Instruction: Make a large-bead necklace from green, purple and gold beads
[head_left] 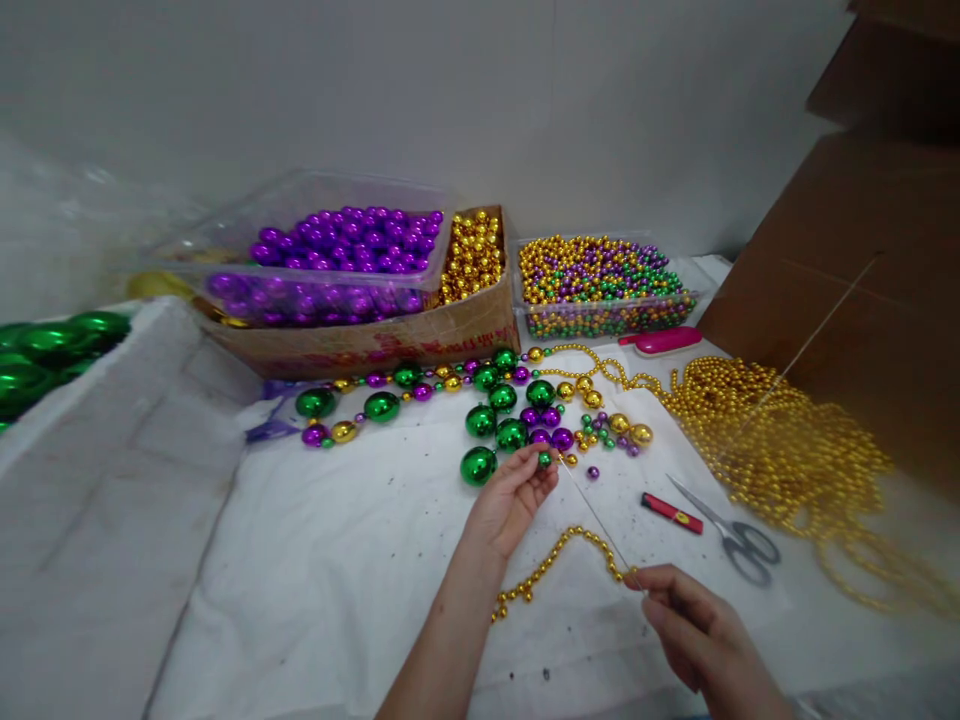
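Note:
My left hand [517, 495] is closed, pinching a small green bead [544, 460] at the upper end of a thin string [596, 512]. The string runs taut down to my right hand [701, 625], whose thumb and fingers are closed on it. A strand of gold beads [559, 550] ends at my right fingertips and curves left behind my left forearm. Just beyond my left hand lie large green balls [511, 434], purple balls [562, 439], gold balls [641, 435] and several small loose beads [593, 473].
Scissors [739, 540] and a red lighter [672, 513] lie right of the hands. A gold bead pile [780, 440] is beside a brown cardboard box [847, 300]. Behind are a clear bin [435, 275], a mixed-bead tray [611, 320], a finished-looking necklace [382, 407] and a pink object [667, 342].

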